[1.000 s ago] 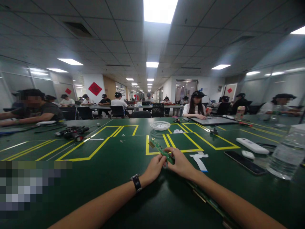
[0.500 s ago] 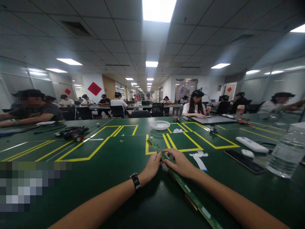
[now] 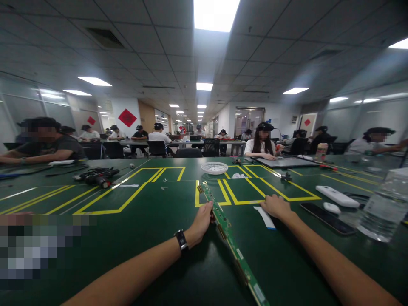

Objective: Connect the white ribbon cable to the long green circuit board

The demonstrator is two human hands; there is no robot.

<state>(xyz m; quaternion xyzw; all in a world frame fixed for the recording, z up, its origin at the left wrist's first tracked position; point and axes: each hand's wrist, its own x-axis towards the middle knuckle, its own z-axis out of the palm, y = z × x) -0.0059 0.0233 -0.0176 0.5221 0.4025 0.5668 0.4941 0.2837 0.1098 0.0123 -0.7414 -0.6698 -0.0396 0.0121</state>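
Observation:
My left hand [image 3: 201,222], with a black-strapped watch at the wrist, is closed on a long, narrow green circuit board [image 3: 234,246] near its far end. The board slants from the middle of the table down toward the front edge of the view, and gold connectors run along its side. To the right, my right hand [image 3: 276,207] rests low at the table, its fingers curled down over the spot beside the white flat ribbon cable [image 3: 266,219]. Whatever lies under those fingertips is hidden. The cable has a blue end.
Yellow tape outlines mark the green table [image 3: 165,250]. A white plastic basket [image 3: 214,168] stands farther back. On the right are a phone [image 3: 327,217], a white power bank [image 3: 338,195] and a large water bottle [image 3: 384,206]. Black tools [image 3: 98,176] lie left. Other people sit around.
My right hand has left the circuit board and moved right, covering a small white piece beside the ribbon cable. My left hand keeps hold of the board, whose near end has swung leftward.

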